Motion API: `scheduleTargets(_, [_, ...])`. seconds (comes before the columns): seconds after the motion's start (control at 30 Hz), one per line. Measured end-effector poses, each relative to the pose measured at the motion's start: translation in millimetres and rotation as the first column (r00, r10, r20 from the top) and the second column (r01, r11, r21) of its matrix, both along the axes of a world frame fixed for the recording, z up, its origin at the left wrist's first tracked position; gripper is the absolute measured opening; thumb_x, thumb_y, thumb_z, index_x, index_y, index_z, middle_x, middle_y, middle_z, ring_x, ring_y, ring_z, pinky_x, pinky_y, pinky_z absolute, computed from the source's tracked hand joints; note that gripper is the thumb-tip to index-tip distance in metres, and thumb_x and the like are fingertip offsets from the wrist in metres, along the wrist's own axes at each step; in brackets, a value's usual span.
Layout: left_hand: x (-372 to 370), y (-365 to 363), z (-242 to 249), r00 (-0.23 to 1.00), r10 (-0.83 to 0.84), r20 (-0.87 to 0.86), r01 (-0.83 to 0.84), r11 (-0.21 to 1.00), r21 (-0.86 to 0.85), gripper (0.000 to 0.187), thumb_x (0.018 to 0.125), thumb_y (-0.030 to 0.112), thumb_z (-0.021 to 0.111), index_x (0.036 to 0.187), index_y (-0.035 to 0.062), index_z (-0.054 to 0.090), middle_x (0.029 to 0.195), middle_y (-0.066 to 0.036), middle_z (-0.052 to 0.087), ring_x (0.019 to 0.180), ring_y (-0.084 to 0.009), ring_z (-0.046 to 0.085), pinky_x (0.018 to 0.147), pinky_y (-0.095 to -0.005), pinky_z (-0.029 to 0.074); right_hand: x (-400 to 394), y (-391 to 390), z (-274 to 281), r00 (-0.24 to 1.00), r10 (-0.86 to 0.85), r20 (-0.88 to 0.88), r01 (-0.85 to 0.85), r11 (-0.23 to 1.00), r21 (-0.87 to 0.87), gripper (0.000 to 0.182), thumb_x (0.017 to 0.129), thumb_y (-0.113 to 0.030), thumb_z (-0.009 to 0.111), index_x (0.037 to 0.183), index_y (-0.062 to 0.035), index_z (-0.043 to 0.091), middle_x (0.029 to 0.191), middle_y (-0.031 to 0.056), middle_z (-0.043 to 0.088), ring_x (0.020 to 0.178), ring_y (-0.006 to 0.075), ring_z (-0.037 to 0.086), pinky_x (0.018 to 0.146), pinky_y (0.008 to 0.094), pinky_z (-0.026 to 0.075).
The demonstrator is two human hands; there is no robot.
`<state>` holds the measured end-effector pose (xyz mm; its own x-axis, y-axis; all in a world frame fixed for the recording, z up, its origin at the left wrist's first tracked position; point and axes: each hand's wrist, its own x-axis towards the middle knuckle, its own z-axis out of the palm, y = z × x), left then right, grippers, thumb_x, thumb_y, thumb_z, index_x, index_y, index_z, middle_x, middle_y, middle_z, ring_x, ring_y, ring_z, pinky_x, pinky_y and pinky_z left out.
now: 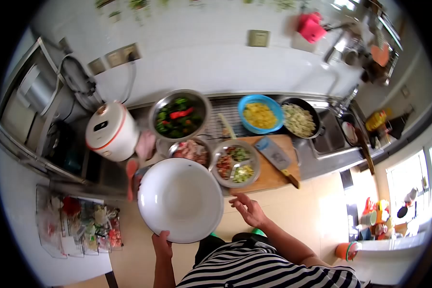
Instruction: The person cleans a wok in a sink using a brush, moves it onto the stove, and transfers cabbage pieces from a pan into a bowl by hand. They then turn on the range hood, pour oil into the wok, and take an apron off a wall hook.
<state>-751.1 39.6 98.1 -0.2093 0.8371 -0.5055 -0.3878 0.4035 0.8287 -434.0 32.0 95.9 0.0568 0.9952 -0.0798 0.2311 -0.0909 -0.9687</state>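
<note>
My left hand (162,244) grips the near rim of a large white enamel basin (180,199), thumb over the edge. The basin is tilted so its bare inside faces me, and it hides part of the counter's front edge. To its right my right hand (247,210) hangs in the air with fingers apart, holding nothing. Just beyond that hand is a divided metal plate (258,168) of chopped ingredients, overlapping a wooden cutting board (269,180). A cleaver (275,156) lies on the board. Behind the basin, partly covered, is a metal bowl of raw meat (191,150).
Along the counter stand a white rice cooker (111,132), a steel bowl of green and red peppers (180,117), a blue basin (260,128) of yellow pieces and a black pan (317,126). The sink (330,130) is at right; a wire rack (81,230) hangs lower left.
</note>
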Motion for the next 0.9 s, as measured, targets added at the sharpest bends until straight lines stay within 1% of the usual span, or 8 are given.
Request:
scheduleTargets(0.03, [24, -1, -1, 1.0, -0.03, 0.003, 0.03, 1.0, 0.002, 0.021, 0.073, 0.007, 0.054, 0.092, -0.0026, 0.055, 0.079, -0.003, 0.056, 0.063, -0.012, 0.054, 0.051, -0.0257, 0.04, 22, -9, 0, 1.0, -0.03, 0.003, 0.03, 1.0, 0.002, 0.036, 0.096, -0.03, 0.05, 0.119, -0.0019, 0.052, 0.099, 0.0146, 0.065, 0.088, 0.0254, 0.062, 0.079, 0.0347, 0.049])
scheduleTargets(0.13, [109, -6, 11, 0.937, -0.32, -0.138, 0.324, 0.946, 0.01, 0.016, 0.074, 0.013, 0.055, 0.081, -0.0008, 0.058, 0.065, 0.001, 0.051, 0.052, -0.0077, 0.044, 0.045, -0.0247, 0.03, 90, -35, 7, 0.942, -0.206, -0.264, 0.213, 0.977, -0.003, 0.053, 0.098, -0.042, 0.039, 0.13, 0.0013, 0.043, 0.11, 0.0111, 0.059, 0.099, 0.0179, 0.054, 0.09, 0.0321, 0.043])
scheduleTargets(0.3, [239, -22, -8, 0.813, -0.57, -0.122, 0.575, 0.818, 0.01, 0.024, 0.076, 0.015, 0.058, 0.088, -0.0043, 0.062, 0.073, -0.005, 0.061, 0.061, -0.0121, 0.056, 0.051, -0.0263, 0.043, 207, -104, -10, 0.829, -0.472, -0.3, 0.486, 0.873, -0.031, 0.052, 0.097, -0.04, 0.044, 0.126, 0.003, 0.045, 0.111, 0.0097, 0.056, 0.102, 0.0155, 0.05, 0.091, 0.0293, 0.039])
scheduleTargets(0.37, [293, -28, -14, 0.783, -0.617, -0.083, 0.618, 0.786, -0.008, 0.023, 0.076, 0.012, 0.06, 0.091, -0.0046, 0.062, 0.078, -0.005, 0.062, 0.067, -0.0122, 0.058, 0.057, -0.0252, 0.045, 247, -129, -16, 0.796, -0.557, -0.236, 0.568, 0.823, -0.024, 0.052, 0.096, -0.04, 0.047, 0.125, 0.0031, 0.046, 0.109, 0.0095, 0.057, 0.099, 0.015, 0.051, 0.088, 0.0292, 0.041])
scheduleTargets(0.43, [334, -31, -27, 0.699, -0.714, -0.043, 0.711, 0.7, -0.063, 0.025, 0.078, 0.013, 0.061, 0.097, -0.004, 0.061, 0.084, -0.006, 0.063, 0.071, -0.0128, 0.06, 0.062, -0.0258, 0.048, 280, -150, -32, 0.713, -0.675, -0.189, 0.674, 0.734, -0.078, 0.036, 0.092, -0.02, 0.054, 0.118, 0.0039, 0.047, 0.092, 0.0089, 0.063, 0.079, 0.012, 0.057, 0.07, 0.0272, 0.046])
scheduleTargets(0.5, [377, -36, -26, 0.674, -0.736, 0.062, 0.739, 0.673, -0.031, 0.027, 0.082, 0.014, 0.061, 0.103, -0.0034, 0.059, 0.089, -0.006, 0.063, 0.076, -0.0133, 0.061, 0.065, -0.0273, 0.051, 304, -164, -22, 0.647, -0.747, -0.154, 0.737, 0.664, -0.126, 0.03, 0.09, -0.01, 0.053, 0.116, 0.0042, 0.05, 0.092, 0.0084, 0.063, 0.08, 0.0124, 0.057, 0.072, 0.026, 0.046])
scheduleTargets(0.83, [488, 5, -78, 0.521, -0.849, 0.083, 0.85, 0.525, 0.042, 0.029, 0.087, 0.017, 0.062, 0.107, -0.0035, 0.057, 0.096, -0.009, 0.063, 0.082, -0.0155, 0.062, 0.072, -0.031, 0.054, 407, -156, -54, 0.569, -0.814, 0.116, 0.821, 0.554, -0.139, 0.03, 0.083, -0.005, 0.057, 0.11, 0.0042, 0.051, 0.079, 0.0078, 0.063, 0.068, 0.0126, 0.057, 0.062, 0.0275, 0.046])
scheduleTargets(0.9, [501, 15, -80, 0.48, -0.877, 0.033, 0.874, 0.475, -0.098, 0.029, 0.085, 0.017, 0.065, 0.104, -0.0034, 0.059, 0.093, -0.008, 0.064, 0.079, -0.0158, 0.063, 0.072, -0.0312, 0.054, 425, -151, -66, 0.587, -0.789, 0.184, 0.809, 0.559, -0.182, 0.029, 0.082, -0.005, 0.057, 0.109, 0.0042, 0.052, 0.08, 0.0095, 0.064, 0.069, 0.0143, 0.058, 0.064, 0.0284, 0.047])
